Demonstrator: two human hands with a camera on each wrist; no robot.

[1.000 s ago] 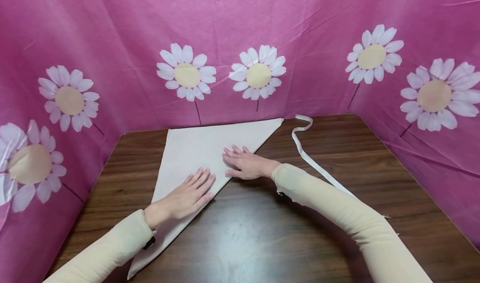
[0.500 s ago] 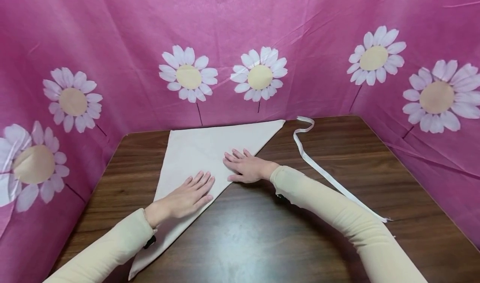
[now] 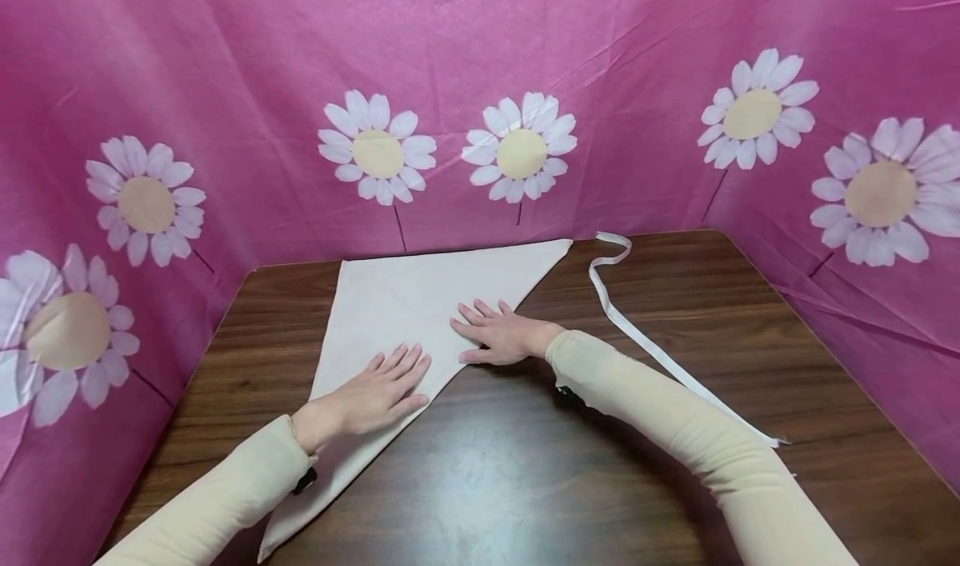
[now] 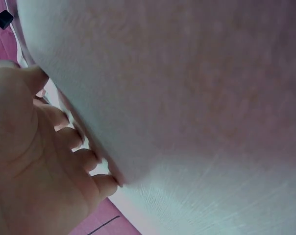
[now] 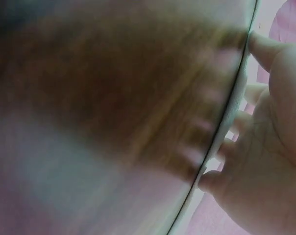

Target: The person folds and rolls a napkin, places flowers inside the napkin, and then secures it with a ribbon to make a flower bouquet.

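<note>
A white cloth [image 3: 405, 295], folded into a triangle, lies flat on the wooden table with its long folded edge running diagonally toward the near left. My left hand [image 3: 367, 395] rests palm down on its lower part, fingers straight and slightly spread. Close to the fold, my right hand [image 3: 498, 333] lies palm down with its fingers spread over the cloth. In the left wrist view the fingertips of the left hand [image 4: 45, 156] touch the pale fabric [image 4: 187, 98]. The right wrist view shows the right hand [image 5: 260, 137] with its fingertips at the cloth's edge.
A narrow white strap [image 3: 645, 341] lies in a curve on the wooden table [image 3: 480, 483], right of the cloth and partly beside the right sleeve [image 3: 675, 433]. A pink curtain [image 3: 442, 41] printed with daisies stands around the table's back and sides.
Both hands stay on the cloth, nearly still; the right hand shifts very slightly. The view tilts a little, and more of the strap's near end shows beside the right sleeve.
</note>
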